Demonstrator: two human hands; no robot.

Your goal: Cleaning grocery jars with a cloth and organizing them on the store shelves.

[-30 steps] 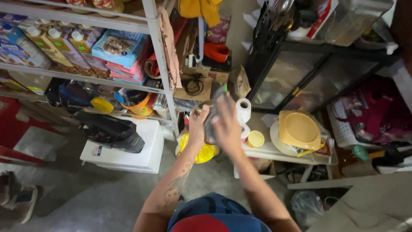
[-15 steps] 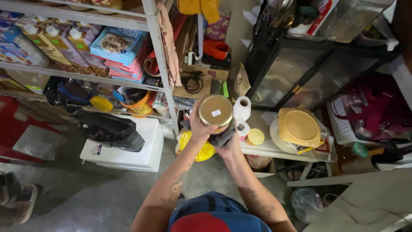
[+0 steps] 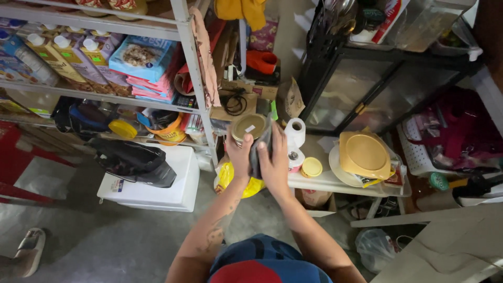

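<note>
- Left hand [image 3: 240, 156] wrapped around a round tin [image 3: 248, 127], held up in front of the chest with its gold top facing the camera; fingers clamped on the tin's side.
- Right hand [image 3: 273, 160] presses a dark grey cloth [image 3: 260, 148] against the tin's right side; fingers closed flat on the cloth.
- Change: a second ago both hands and the cloth covered the tin; half a second ago its whole top showed, with the cloth bunched below. Now the cloth has come up along the side and covers the right edge of the top.
- Reading: the wiping looks to have moved from top to side, so the tin is probably mid-clean, not finished.
- The tin is closed; contents cannot be seen.
- Just right of the hands, a low white table [image 3: 335, 182] carries a toilet roll [image 3: 296, 131], a small jar with a yellow lid [image 3: 312, 167], and a white plate with a tan square lid [image 3: 363, 154] on it.
- Metal shelf [image 3: 105, 95] at left holds cartons with white caps [image 3: 63, 55] and a blue box [image 3: 139, 56]; lower level is crowded with bags and an orange tub, contents unclear.
- White cooler box [image 3: 157, 191] on the floor, shut, with a black bag [image 3: 133, 160] on top.
- Yellow bag [image 3: 230, 178] sits below the hands.
</note>
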